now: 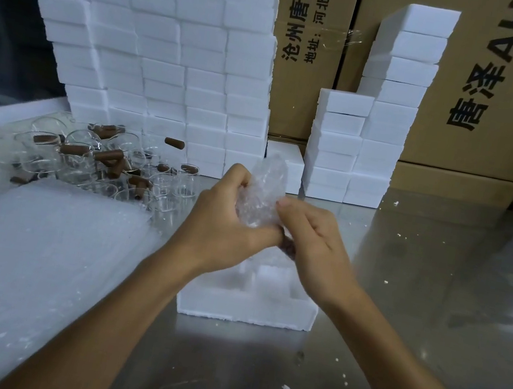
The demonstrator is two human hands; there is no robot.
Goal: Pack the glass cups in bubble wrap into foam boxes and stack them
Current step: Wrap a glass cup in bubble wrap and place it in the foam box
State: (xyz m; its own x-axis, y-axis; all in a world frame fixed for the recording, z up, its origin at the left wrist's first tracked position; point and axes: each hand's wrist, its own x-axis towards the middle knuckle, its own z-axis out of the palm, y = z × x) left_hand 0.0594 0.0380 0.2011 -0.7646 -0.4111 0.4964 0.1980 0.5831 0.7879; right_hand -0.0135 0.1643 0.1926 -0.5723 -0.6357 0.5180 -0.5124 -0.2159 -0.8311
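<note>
Both hands (223, 222) (310, 246) grip bubble-wrapped cup (260, 195), prob brown-handled, over open foam box (247, 307)

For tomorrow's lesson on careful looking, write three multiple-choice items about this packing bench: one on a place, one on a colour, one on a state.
1. Where is the pile of bubble wrap sheets?
A. on the table, left of the open foam box
B. on top of the cardboard cartons
C. inside the open foam box

2. What colour are the handles on the unwrapped glass cups?
A. blue
B. brown
C. yellow

3. What is the state of the open foam box under the hands?
A. lidded
B. stacked on others
C. open, lying alone on the table

Answers:
1 A: the sheets lie on the steel table, left of the box.
2 B: the stubby handles are brown.
3 C: its compartments show, while the left hand and right hand hold a wrapped cup above it.
</note>
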